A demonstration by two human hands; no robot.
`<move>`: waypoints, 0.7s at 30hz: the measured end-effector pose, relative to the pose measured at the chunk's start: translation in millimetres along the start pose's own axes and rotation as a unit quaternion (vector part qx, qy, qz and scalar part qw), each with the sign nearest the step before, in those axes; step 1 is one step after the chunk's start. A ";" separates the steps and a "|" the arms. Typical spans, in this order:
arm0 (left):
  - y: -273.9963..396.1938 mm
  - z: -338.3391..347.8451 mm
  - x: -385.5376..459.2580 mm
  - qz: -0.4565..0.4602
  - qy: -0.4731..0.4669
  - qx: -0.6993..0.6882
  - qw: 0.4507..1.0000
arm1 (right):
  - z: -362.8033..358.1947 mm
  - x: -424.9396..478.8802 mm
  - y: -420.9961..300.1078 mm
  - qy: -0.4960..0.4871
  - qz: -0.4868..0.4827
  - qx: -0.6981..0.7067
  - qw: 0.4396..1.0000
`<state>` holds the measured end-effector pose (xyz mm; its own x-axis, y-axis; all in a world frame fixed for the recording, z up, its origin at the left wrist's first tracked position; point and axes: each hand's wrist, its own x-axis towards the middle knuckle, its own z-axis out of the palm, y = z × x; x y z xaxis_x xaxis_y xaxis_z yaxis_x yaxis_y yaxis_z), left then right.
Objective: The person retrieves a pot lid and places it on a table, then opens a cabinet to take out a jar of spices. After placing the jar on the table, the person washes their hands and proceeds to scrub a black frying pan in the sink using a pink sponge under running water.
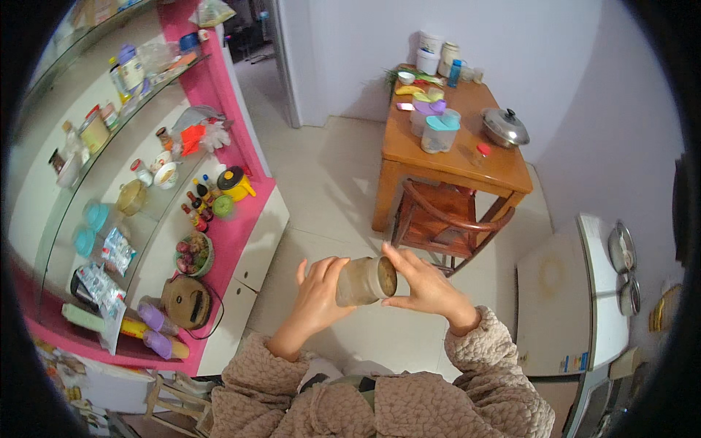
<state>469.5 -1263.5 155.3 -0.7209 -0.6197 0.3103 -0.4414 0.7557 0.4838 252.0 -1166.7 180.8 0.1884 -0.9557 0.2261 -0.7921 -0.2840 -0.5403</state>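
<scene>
A cloudy, see-through jar lies tilted on its side in the air before my chest. My left hand is wrapped around its body, thumb below and fingers above. At the other end, the round brownish end face of the jar points right, towards my right hand. The fingers and thumb of that hand span this end from above and below, touching its rim. Whether the face is a lid or the open mouth is hard to tell. Both wrists come out of quilted beige sleeves.
Ahead stands a wooden table with plastic containers, a lidded steel pan and a red-capped jar. A wooden chair is before it. Left, a pink-edged shelf unit holds bottles, bowls and a fruit basket. A white refrigerator stands right.
</scene>
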 end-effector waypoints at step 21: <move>33.0 123.4 199.8 0.228 -0.203 -0.127 0.944 | -49.7 -60.0 104.9 0.246 0.344 0.091 0.901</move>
<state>245.0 -1336.2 132.2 -0.9729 -0.0724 0.2197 0.0684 0.8171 0.5725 128.7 -1135.4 150.8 -0.6280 -0.7724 0.0950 -0.5063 0.3128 -0.8036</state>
